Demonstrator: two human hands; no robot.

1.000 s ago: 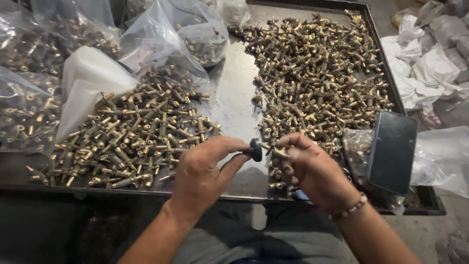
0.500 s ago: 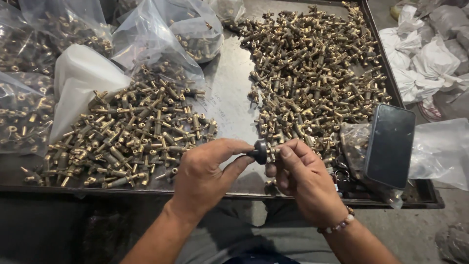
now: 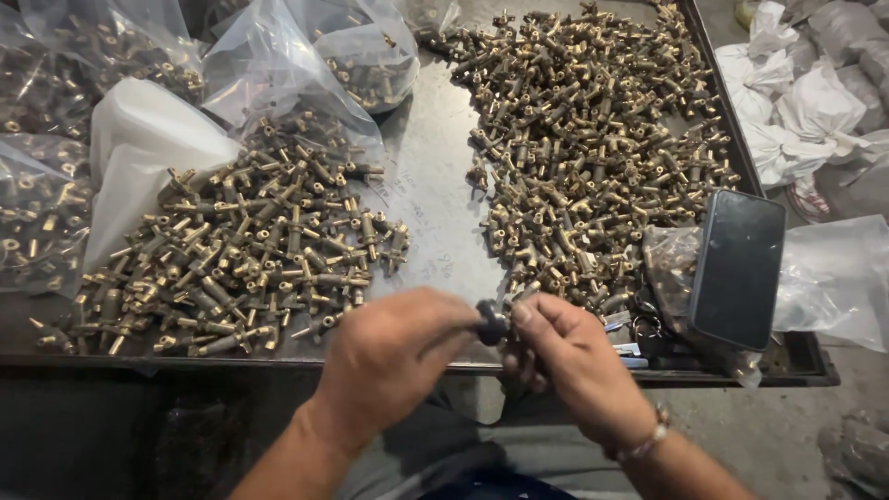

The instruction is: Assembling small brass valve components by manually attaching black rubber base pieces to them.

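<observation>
My left hand (image 3: 394, 356) and my right hand (image 3: 569, 356) meet over the front edge of a dark metal tray (image 3: 435, 185). Between their fingertips is one small brass fitting with a round black knob (image 3: 492, 321). The left thumb and forefinger pinch the knob; the right fingers close around the fitting's brass body, mostly hidden. A pile of brass fittings (image 3: 250, 255) lies on the tray to the left of my hands. A larger, spread-out pile of brass fittings (image 3: 583, 148) fills the right half.
Clear plastic bags (image 3: 278, 65) of brass parts and a white bag (image 3: 139, 139) crowd the tray's back left. A dark phone (image 3: 736, 268) leans on a small bag at the front right corner. White bags (image 3: 796, 102) lie on the floor to the right.
Both hands stay together at the tray's front edge, working the same knobbed fitting. The right hand's fingers have closed further around the brass body, and the view has shifted slightly.
</observation>
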